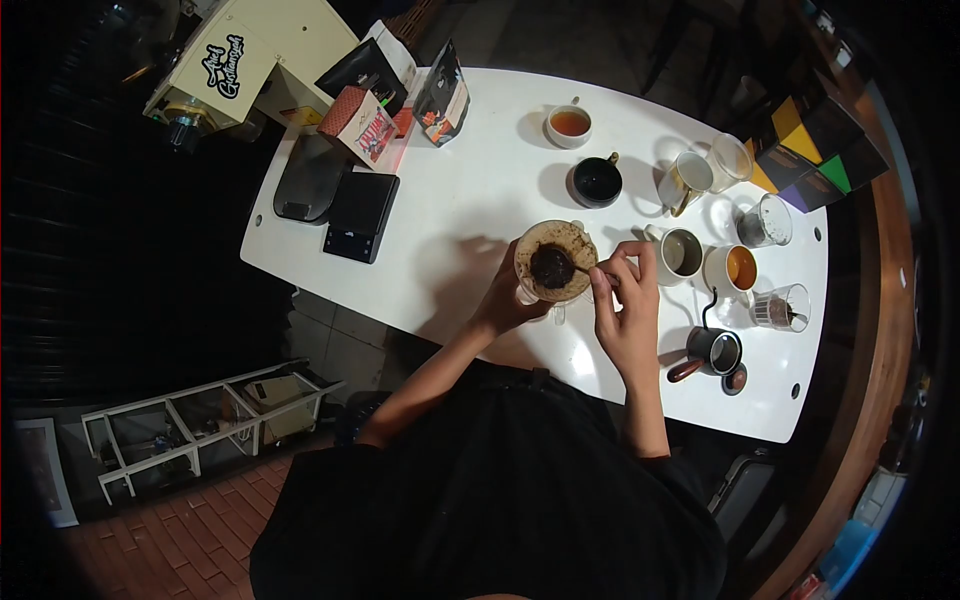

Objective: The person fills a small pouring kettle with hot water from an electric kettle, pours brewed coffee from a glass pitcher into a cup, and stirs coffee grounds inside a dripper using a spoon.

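A coffee dripper (pixel 527 287) lined with a paper filter (pixel 574 238) is in front of me, near the table's front edge. Wet dark coffee grounds (pixel 551 264) fill its bottom and cling to the paper. From the left, my left hand (pixel 506 303) wraps round the dripper's side and grips it. My right hand (pixel 628 293) is closed in a pinch at the right rim. Between its fingertips is a thin spoon-like utensil (pixel 583 269), whose far end is hidden in the grounds. A clear handle shows below the dripper; what supports it is mostly covered.
Right of the dripper stand a grey-lined mug (pixel 681 254), a cup of amber liquid (pixel 740 268), a gooseneck kettle (pixel 714 350) and several glasses. Beyond are a black cup (pixel 597 182) and a tea-coloured cup (pixel 570 124). A black scale (pixel 361 217), coffee bags and a grinder (pixel 250 60) are left.
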### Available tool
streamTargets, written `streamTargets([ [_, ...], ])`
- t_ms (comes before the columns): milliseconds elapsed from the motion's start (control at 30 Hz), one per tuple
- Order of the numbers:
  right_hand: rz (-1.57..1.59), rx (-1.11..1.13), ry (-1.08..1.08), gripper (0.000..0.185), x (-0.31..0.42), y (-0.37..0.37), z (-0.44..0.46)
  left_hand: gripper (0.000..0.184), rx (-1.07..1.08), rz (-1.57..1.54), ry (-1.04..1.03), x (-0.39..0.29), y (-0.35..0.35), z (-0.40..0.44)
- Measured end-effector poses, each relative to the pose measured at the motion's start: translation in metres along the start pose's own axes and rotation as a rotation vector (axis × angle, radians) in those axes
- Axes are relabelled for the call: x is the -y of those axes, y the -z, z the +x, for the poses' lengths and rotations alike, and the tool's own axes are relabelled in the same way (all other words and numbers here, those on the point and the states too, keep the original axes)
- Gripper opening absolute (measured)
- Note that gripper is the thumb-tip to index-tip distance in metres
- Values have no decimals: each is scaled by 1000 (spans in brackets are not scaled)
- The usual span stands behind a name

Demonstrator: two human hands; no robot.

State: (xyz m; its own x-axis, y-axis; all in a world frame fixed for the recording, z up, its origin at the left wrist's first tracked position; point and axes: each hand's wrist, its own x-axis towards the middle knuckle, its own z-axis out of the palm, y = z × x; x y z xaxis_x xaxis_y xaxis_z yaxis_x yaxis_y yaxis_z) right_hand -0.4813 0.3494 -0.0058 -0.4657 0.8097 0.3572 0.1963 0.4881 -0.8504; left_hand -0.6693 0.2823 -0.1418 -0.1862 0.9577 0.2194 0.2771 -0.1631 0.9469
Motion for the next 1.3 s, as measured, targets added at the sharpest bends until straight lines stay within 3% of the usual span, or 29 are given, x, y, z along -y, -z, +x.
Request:
streamTargets([
  [267,-102,-90,154,7,5,7,1,79,-1,11,-13,-9,2,-1],
  [400,-225,-50,151,8,0,4,-1,81,-3,8,-10,-6,1,0],
  [567,23,-1,-44,11,-1,-1,-4,85,-14,-14,-2,-3,0,-1],
  [667,25,-46,-50,12,2,2,-4,85,-14,-26,11,1,0,-1],
  [900,-77,-134,150,8,3,8,-6,83,8,14,-37,1,1,-1],
  [1100,18,29,18,6,1,4,-11,82,-14,-16,-7,-5,0,-1],
  [1300,-160,-36,101,6,0,7,-9,80,-12,52,-17,-6,1,-1],
])
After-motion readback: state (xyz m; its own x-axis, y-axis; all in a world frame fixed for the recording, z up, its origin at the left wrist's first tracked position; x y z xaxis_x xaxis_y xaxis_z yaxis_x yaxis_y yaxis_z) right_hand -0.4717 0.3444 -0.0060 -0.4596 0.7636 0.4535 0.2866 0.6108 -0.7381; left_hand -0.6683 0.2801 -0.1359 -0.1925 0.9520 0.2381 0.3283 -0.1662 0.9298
